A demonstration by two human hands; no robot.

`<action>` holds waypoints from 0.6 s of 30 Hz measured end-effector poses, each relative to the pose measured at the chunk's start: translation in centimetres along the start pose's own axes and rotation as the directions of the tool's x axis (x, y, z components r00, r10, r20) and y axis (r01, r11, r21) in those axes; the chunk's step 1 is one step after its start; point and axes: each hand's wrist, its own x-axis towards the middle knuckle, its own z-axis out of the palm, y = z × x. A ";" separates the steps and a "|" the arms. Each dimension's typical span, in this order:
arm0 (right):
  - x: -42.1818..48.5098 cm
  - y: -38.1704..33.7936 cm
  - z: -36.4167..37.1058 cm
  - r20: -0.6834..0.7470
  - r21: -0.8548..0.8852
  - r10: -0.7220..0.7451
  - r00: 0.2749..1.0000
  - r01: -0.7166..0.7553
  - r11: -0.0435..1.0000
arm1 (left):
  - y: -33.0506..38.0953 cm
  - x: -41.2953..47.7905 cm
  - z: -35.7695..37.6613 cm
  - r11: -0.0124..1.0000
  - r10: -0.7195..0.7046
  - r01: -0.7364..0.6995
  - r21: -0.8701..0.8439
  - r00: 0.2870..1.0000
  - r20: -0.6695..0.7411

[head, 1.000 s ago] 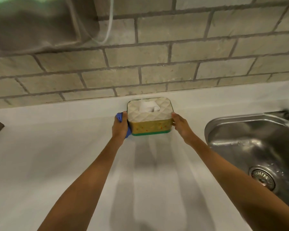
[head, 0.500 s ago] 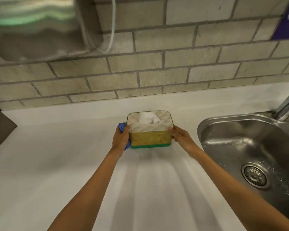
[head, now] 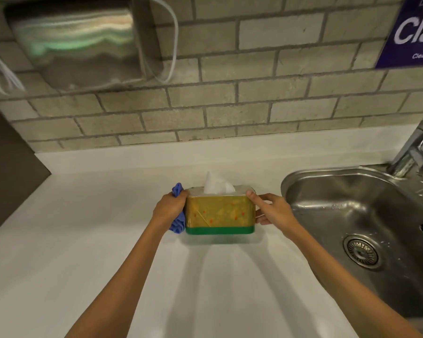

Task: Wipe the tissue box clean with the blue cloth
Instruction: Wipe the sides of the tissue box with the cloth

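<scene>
The tissue box (head: 220, 212) has yellow patterned sides, a green base and a white tissue sticking out of its top. It sits in the middle of the white counter (head: 83, 252), its long side facing me. My left hand (head: 169, 208) presses the bunched blue cloth (head: 177, 222) against the box's left end. My right hand (head: 274, 211) grips the right end, thumb on the top corner.
A steel sink (head: 366, 223) with a drain and a tap (head: 415, 152) lies close on the right. A brick wall runs behind the counter, carrying a metal dispenser (head: 76, 40) with white cables and a purple sign (head: 410, 30). A dark panel (head: 7, 172) stands at the left.
The box has come nearer to me on the counter, held between both hands, and the view has dropped so its side shows more than its top. Both hands keep their grip.
</scene>
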 end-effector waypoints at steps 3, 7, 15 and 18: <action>-0.5 0.3 -0.7 0.026 -0.004 0.018 1.000 -0.018 1.000 | -0.4 -0.7 -0.3 0.999 -0.010 0.009 0.047 1.000 0.024; 0.0 0.7 -0.9 0.101 -0.061 -0.002 0.995 0.008 0.998 | -0.4 -1.1 -0.2 0.996 0.010 -0.011 0.084 1.000 0.004; 2.9 0.8 -0.5 0.341 0.047 -0.042 0.939 0.027 0.999 | 0.5 -0.6 0.0 0.995 0.029 -0.025 0.097 0.999 -0.041; 4.1 1.3 0.0 0.389 0.098 -0.048 0.920 0.011 0.995 | 0.2 -1.1 1.0 0.992 0.078 -0.064 0.108 0.988 -0.134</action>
